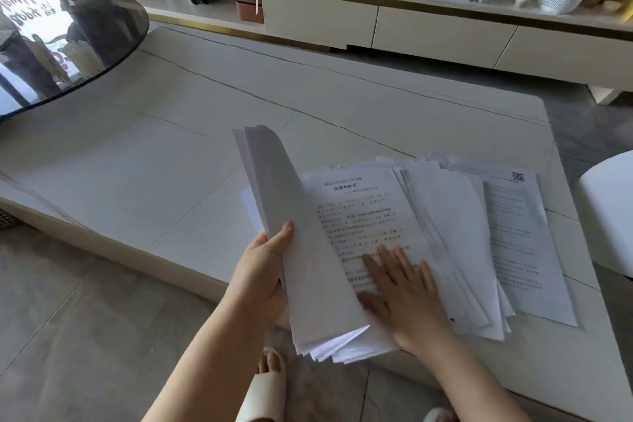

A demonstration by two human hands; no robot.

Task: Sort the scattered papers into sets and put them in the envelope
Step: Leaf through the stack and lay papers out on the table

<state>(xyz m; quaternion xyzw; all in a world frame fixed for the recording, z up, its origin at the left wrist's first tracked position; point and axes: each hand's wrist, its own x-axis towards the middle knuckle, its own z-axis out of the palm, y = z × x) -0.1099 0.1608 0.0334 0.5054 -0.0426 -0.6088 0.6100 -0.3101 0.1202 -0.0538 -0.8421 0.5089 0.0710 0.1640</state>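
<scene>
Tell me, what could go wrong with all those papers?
The left hand pinches a thick lifted stack by one edge, so sheets might slide out. The loose papers under the right hand are fanned out, with their near edges past the table edge, so some could drop to the floor.

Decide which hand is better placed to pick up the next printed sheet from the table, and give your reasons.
The right hand. It lies flat and open on the top printed sheet, holding nothing. The left hand is gripping the lifted stack, so it is not free.
</scene>
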